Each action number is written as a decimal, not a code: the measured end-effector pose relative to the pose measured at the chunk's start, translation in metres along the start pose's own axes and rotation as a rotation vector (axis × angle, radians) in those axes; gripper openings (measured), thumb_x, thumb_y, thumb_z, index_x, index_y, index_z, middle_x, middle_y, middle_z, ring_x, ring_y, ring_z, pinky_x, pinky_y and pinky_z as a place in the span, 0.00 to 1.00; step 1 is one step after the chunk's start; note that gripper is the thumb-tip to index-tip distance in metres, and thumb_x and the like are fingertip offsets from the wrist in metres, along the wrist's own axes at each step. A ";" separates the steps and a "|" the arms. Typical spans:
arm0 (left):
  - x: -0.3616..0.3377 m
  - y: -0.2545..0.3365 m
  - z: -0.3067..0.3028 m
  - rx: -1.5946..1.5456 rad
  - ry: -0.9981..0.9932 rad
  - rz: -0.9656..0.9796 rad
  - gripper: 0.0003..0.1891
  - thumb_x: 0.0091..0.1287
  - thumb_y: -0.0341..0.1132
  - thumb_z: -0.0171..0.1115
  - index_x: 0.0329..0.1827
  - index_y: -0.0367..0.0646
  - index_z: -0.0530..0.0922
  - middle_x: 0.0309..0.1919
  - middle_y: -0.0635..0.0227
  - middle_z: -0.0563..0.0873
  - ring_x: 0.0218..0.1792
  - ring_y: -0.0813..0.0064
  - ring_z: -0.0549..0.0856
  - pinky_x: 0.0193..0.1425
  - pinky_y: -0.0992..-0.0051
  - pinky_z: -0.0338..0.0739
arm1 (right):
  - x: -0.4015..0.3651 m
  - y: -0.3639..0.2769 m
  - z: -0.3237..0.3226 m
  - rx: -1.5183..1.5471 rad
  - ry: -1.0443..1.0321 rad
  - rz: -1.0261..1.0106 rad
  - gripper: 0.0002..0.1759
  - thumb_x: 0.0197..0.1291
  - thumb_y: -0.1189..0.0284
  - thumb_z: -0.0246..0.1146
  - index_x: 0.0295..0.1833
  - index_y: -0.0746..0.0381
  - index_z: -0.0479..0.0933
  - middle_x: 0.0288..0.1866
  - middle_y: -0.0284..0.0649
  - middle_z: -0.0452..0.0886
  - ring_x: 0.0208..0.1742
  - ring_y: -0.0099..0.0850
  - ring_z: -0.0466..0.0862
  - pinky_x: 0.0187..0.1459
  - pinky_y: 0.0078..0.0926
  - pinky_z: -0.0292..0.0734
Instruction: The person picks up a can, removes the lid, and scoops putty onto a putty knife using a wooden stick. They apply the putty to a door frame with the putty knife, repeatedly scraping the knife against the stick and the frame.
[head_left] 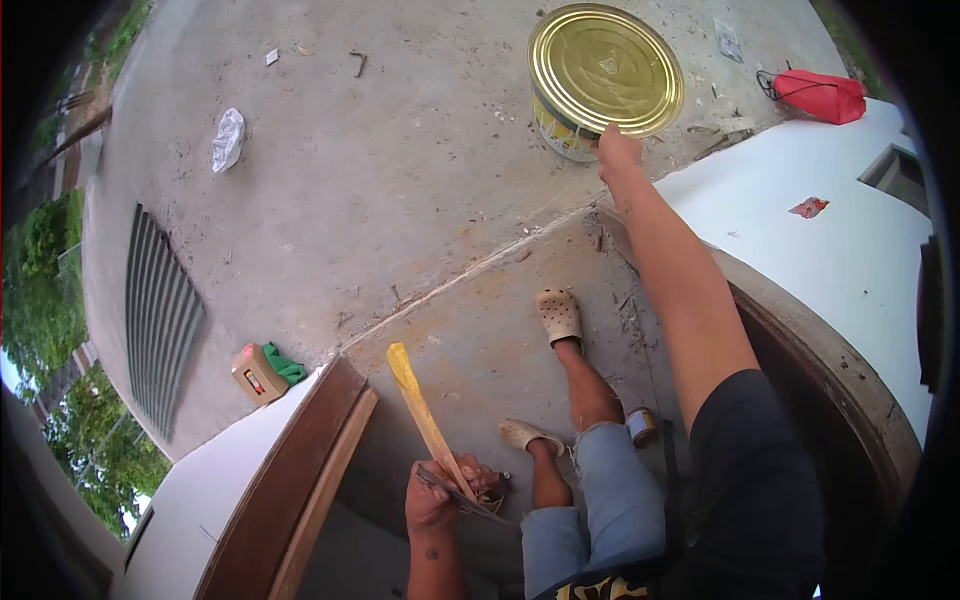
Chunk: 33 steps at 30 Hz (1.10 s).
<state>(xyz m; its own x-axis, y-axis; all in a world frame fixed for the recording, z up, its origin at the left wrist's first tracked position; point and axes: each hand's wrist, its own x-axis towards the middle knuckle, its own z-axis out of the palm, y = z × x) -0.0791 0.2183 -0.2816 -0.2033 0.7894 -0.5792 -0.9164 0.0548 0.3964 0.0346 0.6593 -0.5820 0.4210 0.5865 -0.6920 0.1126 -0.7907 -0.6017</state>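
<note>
A large round tin (606,72) with a gold lid stands on the concrete floor at the top right. My right hand (617,153) reaches out to the tin's near edge, its fingers closed at the rim. Lower down, my left hand (436,496) is wrapped round a long flat strip (425,420), yellow at its far end and light brown lower down. A thin dark flat tool (465,494) is in the same hand, crossing the strip. The fingertips of my right hand are partly hidden.
A brown box (258,376) beside green cloth, a corrugated sheet (160,325) and a white crumpled bag (228,140) lie leftward. A red bag (820,96) rests at the upper right. Wooden door frame (290,480) at lower left; small can (641,427) near my legs.
</note>
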 end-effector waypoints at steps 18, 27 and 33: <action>-0.271 -0.078 -0.149 0.064 0.235 -0.122 0.26 0.57 0.41 0.74 0.50 0.29 0.78 0.45 0.55 0.85 0.48 0.67 0.85 0.55 0.68 0.79 | -0.284 0.368 -0.153 -0.866 -0.574 -0.572 0.20 0.53 0.66 0.59 0.21 0.74 0.72 0.15 0.55 0.72 0.21 0.39 0.80 0.31 0.44 0.71; -0.404 -0.126 -0.232 0.083 0.368 -0.175 0.27 0.54 0.41 0.75 0.50 0.28 0.78 0.43 0.55 0.86 0.44 0.66 0.86 0.51 0.69 0.81 | -0.323 0.539 -0.238 -0.598 -0.664 -0.221 0.16 0.59 0.72 0.55 0.35 0.80 0.75 0.28 0.53 0.84 0.28 0.38 0.88 0.30 0.31 0.83; -0.406 -0.116 -0.238 0.089 0.345 -0.124 0.25 0.54 0.39 0.75 0.48 0.28 0.79 0.42 0.53 0.86 0.43 0.63 0.86 0.49 0.67 0.82 | -0.336 0.514 -0.246 -0.488 -0.635 0.051 0.15 0.64 0.71 0.52 0.40 0.77 0.73 0.31 0.51 0.83 0.30 0.36 0.88 0.28 0.26 0.86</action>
<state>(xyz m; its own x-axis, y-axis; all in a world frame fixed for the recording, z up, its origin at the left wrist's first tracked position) 0.0273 -0.2539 -0.2618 -0.2104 0.5218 -0.8267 -0.9109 0.2024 0.3596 0.1725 0.0128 -0.5603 -0.1395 0.4196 -0.8969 0.5496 -0.7207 -0.4227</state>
